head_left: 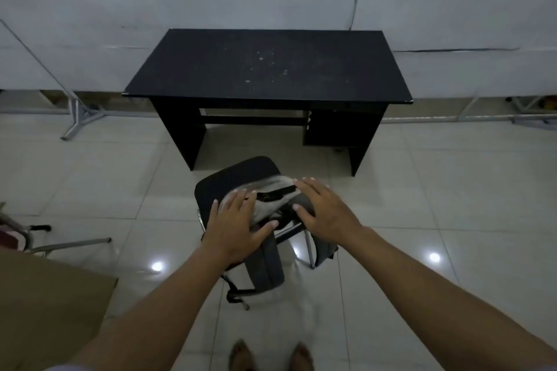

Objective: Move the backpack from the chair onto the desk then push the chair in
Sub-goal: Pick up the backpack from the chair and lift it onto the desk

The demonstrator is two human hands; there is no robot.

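A grey backpack (271,199) lies on the black seat of a chair (238,175), its dark shoulder straps hanging down over the near edge toward the floor. My left hand (238,226) hovers over the bag's left side with fingers spread. My right hand (322,208) reaches over the bag's right side, fingers also apart. Neither hand visibly grips the bag. The chair stands pulled out from a black desk (268,66) against the wall, whose dusty top is bare.
White panel walls stand behind the desk. A metal stand (78,117) is at the left, a chair frame (36,238) and a brown cardboard surface (45,304) at the near left. Glossy tiled floor surrounds the chair. My feet (268,355) show at the bottom.
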